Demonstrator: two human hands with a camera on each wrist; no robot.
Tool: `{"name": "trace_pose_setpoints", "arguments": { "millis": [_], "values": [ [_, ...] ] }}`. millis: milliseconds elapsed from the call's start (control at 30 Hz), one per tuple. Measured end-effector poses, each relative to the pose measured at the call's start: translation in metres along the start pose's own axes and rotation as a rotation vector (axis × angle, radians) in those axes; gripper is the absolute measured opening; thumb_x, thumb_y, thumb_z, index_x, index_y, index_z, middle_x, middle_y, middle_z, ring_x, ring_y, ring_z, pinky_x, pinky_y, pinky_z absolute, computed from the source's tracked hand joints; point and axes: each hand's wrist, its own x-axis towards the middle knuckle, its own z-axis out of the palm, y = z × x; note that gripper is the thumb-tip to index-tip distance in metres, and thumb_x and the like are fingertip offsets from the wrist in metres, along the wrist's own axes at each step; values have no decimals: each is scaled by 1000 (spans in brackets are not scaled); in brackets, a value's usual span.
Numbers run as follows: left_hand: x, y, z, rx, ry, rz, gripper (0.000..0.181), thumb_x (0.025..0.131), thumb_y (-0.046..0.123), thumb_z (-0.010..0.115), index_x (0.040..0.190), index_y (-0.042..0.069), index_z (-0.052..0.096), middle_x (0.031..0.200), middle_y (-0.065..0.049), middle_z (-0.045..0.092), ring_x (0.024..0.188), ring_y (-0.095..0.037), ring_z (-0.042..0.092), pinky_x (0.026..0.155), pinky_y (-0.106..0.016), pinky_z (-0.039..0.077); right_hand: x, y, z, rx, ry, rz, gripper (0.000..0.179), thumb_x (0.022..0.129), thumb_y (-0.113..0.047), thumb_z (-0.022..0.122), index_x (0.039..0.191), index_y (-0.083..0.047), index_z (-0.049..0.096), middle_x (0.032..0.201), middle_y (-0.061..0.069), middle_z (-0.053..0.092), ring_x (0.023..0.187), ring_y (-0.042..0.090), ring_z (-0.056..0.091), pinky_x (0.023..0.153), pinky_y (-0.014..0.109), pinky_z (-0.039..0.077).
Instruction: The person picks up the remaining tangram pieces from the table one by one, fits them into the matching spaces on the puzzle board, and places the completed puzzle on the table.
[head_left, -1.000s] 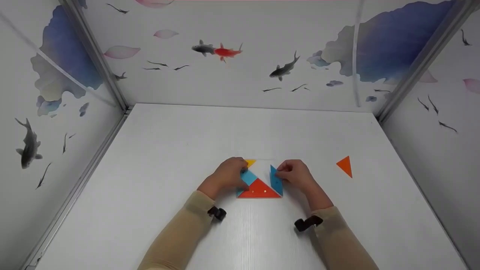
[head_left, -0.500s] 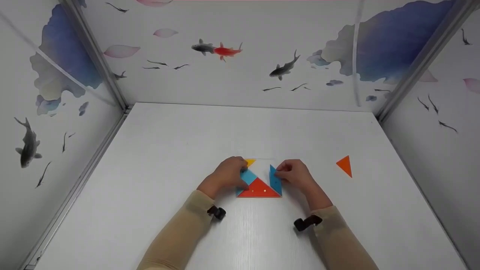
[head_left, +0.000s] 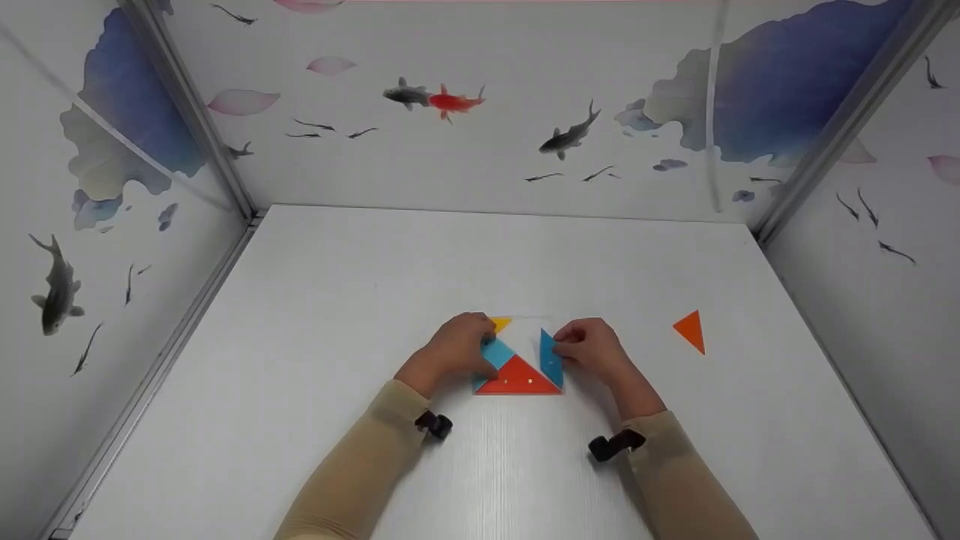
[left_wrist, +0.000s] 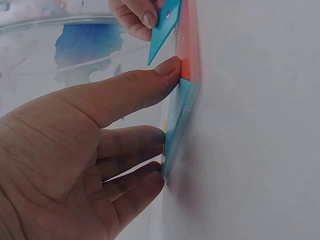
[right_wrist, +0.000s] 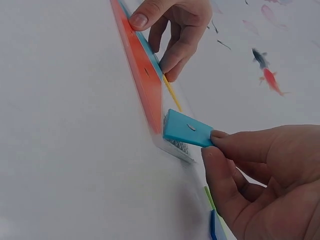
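A shallow clear tray (right_wrist: 172, 151) holds flat tangram pieces: a red triangle (head_left: 517, 379) along the near side, a light blue piece (head_left: 498, 354) beside it, and a yellow piece (head_left: 501, 325) at the far left corner, partly covered. The left hand (head_left: 454, 346) rests at the tray's left side, its thumb and fairly straight fingertips touching the pieces there. Between thumb and index finger, the right hand (head_left: 596, 349) pinches a blue parallelogram (right_wrist: 187, 129). That piece is tilted over the tray's right side, beside the bare textured tray bottom.
An orange triangle (head_left: 691, 332) lies apart on the white table (head_left: 337, 300), to the right. Low in the right wrist view show a green edge (right_wrist: 209, 197) and a dark blue piece (right_wrist: 214, 225), beyond the right hand. Printed panels surround the table at the back and sides.
Both hands stay almost in place. The tilt of the blue parallelogram in the right hand shifts very slightly.
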Motion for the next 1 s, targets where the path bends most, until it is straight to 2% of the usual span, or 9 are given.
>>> {"name": "trace_pose_setpoints", "arguments": {
  "millis": [433, 700, 1000],
  "values": [
    [-1, 1, 0, 2, -8, -22, 54, 79, 33, 93, 122, 9, 73, 125, -4, 67, 114, -22, 58, 105, -38, 56, -2, -2, 2, -58, -10, -13, 13, 96, -9, 76, 109, -8, 79, 105, 11, 71, 93, 23, 65, 79, 26, 59],
    [1, -1, 2, 34, 9, 25, 46, 78, 32, 94, 113, 9, 74, 110, -4, 68, 102, -19, 58, 94, -34, 57, 0, 2, 5, -108, 3, -47, 14, 94, -5, 76, 107, -6, 79, 105, 12, 71, 96, 23, 64, 78, 27, 58],
    [1, -1, 2, 25, 10, 13, 47, 78, 31, 93, 115, 10, 73, 113, -2, 66, 104, -19, 57, 95, -34, 57, -3, -2, 5, -177, 2, -63, 16, 92, -9, 79, 108, -8, 79, 106, 10, 72, 97, 24, 65, 81, 30, 59]
  ]
}}
